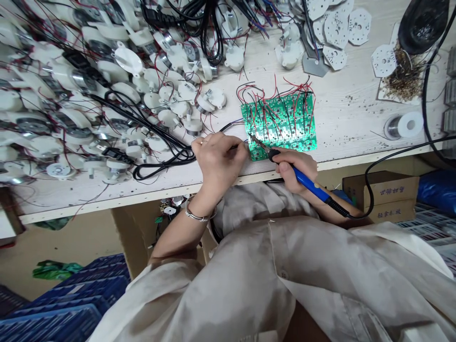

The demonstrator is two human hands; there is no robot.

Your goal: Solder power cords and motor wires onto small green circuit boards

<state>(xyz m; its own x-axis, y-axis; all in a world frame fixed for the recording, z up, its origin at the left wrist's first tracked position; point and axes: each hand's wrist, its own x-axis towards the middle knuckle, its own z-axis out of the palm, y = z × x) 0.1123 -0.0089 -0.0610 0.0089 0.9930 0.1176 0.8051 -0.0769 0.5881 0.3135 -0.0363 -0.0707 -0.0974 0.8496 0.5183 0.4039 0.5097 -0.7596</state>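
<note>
A green circuit board panel (285, 123) lies near the front edge of the bench, with red and black wires rising from its far side. My right hand (295, 168) is closed around a blue-handled soldering iron (308, 183), whose tip reaches the board's left part. Left of the board, my left hand (223, 154) pinches a thin dark cable (233, 146), its end at the board's left edge near the iron's tip. Most of the cable inside the fingers is hidden. Black power cords (160, 164) lie coiled beside my left hand.
White plastic motor parts (117, 71) with wires heap across the left and back. White perforated discs (337, 28) are stacked at the back. A solder spool (406, 125) stands at right, near a debris-covered pad (402, 80). The iron's cord (392, 152) loops over the bench edge (342, 162).
</note>
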